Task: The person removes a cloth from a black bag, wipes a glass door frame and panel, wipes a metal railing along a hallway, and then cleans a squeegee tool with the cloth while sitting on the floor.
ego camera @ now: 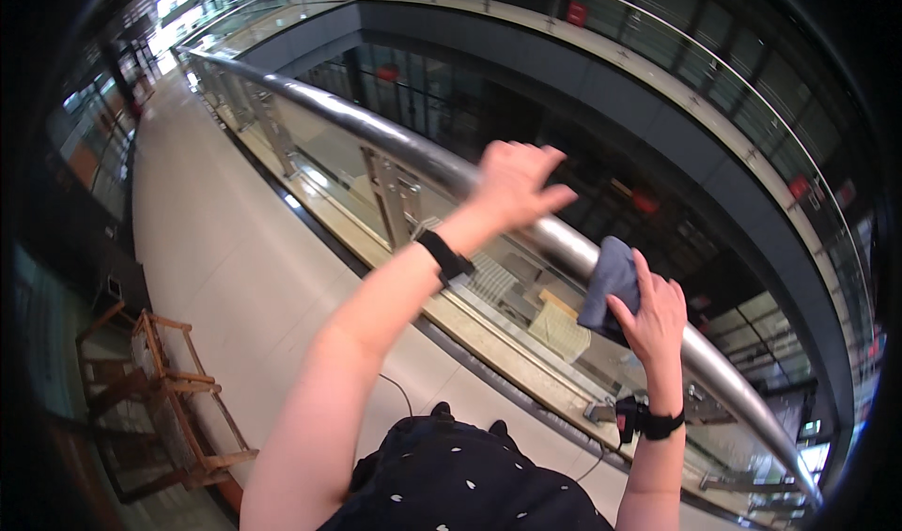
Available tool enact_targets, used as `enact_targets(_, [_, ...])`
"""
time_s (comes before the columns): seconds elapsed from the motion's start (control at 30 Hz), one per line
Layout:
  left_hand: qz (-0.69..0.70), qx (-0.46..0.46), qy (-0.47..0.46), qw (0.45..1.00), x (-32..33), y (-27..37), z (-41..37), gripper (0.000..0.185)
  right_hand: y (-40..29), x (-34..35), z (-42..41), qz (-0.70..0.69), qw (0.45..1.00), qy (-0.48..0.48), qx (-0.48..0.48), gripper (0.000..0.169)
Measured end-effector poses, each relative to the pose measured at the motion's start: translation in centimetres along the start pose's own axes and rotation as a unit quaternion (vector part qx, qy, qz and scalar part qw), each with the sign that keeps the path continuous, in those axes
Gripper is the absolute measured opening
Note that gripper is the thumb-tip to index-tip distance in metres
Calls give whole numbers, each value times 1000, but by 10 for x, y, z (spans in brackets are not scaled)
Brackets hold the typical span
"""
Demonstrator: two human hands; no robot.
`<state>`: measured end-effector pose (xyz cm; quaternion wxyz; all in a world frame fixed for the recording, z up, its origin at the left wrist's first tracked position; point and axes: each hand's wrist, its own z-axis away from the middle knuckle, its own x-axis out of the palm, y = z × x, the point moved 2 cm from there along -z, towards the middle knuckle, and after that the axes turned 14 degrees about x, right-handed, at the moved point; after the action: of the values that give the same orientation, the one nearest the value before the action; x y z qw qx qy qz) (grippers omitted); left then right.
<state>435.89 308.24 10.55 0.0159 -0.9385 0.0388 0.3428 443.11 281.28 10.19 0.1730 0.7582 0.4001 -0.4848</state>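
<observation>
A round metal handrail [380,129] runs diagonally before me, from the far upper left to the lower right. My right hand [655,312] presses a folded grey-blue cloth [612,284] against the rail, the cloth draped over its top. Farther up the rail is my left hand [518,182], slightly blurred, with thumb and fingers spread and nothing in it. Whether its palm touches the metal cannot be made out. Both wrists wear black bands, and a small device sits on the right one.
Glass panels and metal posts [387,193] stand beneath the rail, with an open drop to a lower floor beyond. Wooden chairs [169,397] are at the lower left on the pale tiled floor [232,249]. A thin cable [398,386] hangs near my body.
</observation>
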Motion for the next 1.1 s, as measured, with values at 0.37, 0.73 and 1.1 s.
enact_targets(0.37, [21,-213,-201,956,10,-29,5,41,-83,48,-59,-26,997,-73,-23,72])
enact_targets(0.73, [22,-204,-185,961,8,-32,13,44,166,-41,45,132,932,-196,276,58])
enact_targets(1.1, [40,-210,-170,962,8,-25,4,43,76,1,-36,-107,895,-361,240,70])
